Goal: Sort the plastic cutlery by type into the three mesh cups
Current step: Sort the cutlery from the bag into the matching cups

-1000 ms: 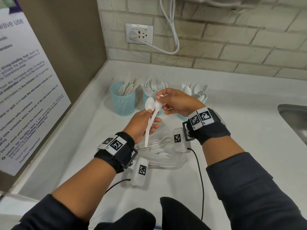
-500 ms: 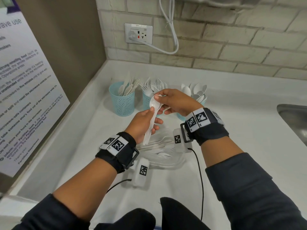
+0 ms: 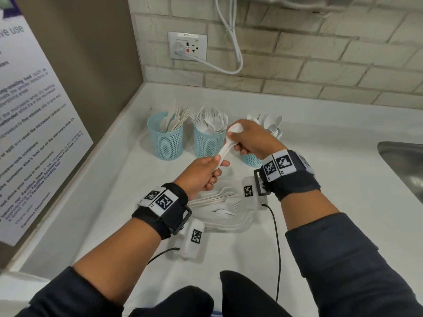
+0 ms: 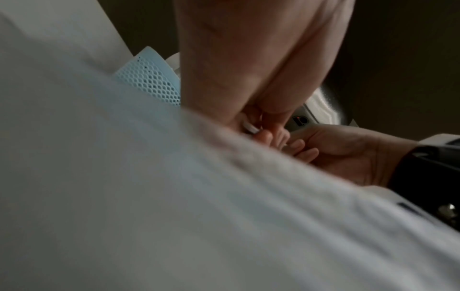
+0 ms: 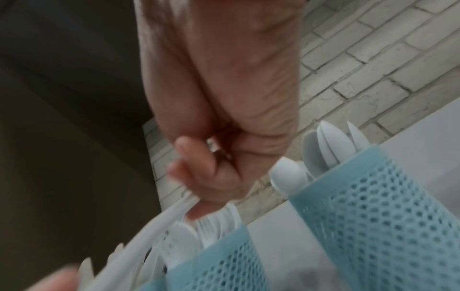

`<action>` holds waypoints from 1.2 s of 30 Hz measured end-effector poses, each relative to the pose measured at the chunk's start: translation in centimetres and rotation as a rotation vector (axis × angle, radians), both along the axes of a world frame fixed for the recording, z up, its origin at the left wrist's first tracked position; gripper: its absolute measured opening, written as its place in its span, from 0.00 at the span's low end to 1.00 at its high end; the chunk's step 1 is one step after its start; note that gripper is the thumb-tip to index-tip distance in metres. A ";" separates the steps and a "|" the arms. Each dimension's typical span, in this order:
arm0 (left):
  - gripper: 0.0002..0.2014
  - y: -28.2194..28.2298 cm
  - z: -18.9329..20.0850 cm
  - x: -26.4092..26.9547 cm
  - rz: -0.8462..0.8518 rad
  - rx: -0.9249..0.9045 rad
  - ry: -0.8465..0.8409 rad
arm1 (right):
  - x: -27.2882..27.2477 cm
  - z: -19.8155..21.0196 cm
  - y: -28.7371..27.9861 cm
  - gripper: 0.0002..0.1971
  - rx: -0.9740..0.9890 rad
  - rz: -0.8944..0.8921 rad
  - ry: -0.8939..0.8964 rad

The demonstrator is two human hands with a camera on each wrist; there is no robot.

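Note:
Three blue mesh cups stand in a row: the left cup [image 3: 165,139] holds knives, the middle cup [image 3: 207,144] forks, and the right cup [image 3: 250,160] spoons, partly hidden behind my right hand. Two white plastic spoons [image 3: 225,148] lie together between my hands in front of the middle cup. My right hand [image 3: 235,143] grips their bowl ends and my left hand [image 3: 215,167] grips the handle ends. The right wrist view shows the right hand [image 5: 209,163] curled round the spoon handles [image 5: 149,226], beside the spoon cup [image 5: 373,216]. A pile of loose cutlery [image 3: 219,205] lies under my wrists.
A wall with a printed notice [image 3: 34,124] closes the left side and a brick wall with a socket [image 3: 187,45] the back. A steel sink [image 3: 402,165] is set in the white counter [image 3: 320,138] at right. Black cables [image 3: 278,248] trail from the wrist cameras.
The two spoon bowls, side by side before, are now stacked. Both hands moved a little right and toward the cups, and the spoons tilted further over.

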State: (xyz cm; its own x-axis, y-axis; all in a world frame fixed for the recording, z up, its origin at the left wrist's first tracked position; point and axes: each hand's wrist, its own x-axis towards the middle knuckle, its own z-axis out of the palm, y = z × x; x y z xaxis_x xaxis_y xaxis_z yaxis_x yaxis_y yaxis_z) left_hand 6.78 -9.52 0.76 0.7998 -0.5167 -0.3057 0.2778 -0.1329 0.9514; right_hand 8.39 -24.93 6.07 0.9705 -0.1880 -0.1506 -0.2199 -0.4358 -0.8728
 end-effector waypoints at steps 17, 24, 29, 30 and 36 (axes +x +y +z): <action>0.24 1.3 -1.5 0.5 -0.545 0.922 -0.546 | -0.1 0.1 -6.8 0.15 -0.379 -0.570 -0.621; 0.24 1.2 -1.6 0.5 -0.594 0.976 -0.564 | -0.1 -2.0 -5.4 0.16 -0.632 -0.325 -0.243; 0.18 1.0 -1.8 0.6 -0.604 0.990 -0.554 | 0.1 -2.1 -5.0 0.17 -0.792 -0.217 -0.031; 0.16 1.1 -1.9 0.6 -0.604 0.987 -0.547 | 0.1 -1.7 -4.8 0.18 -0.804 -0.212 0.003; 0.23 1.0 -1.8 0.8 -0.604 0.975 -0.513 | -0.3 2.4 -2.3 0.20 -0.774 -0.209 -0.106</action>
State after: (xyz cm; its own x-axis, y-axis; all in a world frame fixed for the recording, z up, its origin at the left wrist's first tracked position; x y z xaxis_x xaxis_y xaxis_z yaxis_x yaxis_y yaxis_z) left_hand 7.62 -8.57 -1.02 0.6545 -0.5757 -0.4902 -0.4444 -0.8174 0.3667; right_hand 8.05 -27.18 8.46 0.9057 -0.3802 0.1875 -0.2963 -0.8841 -0.3614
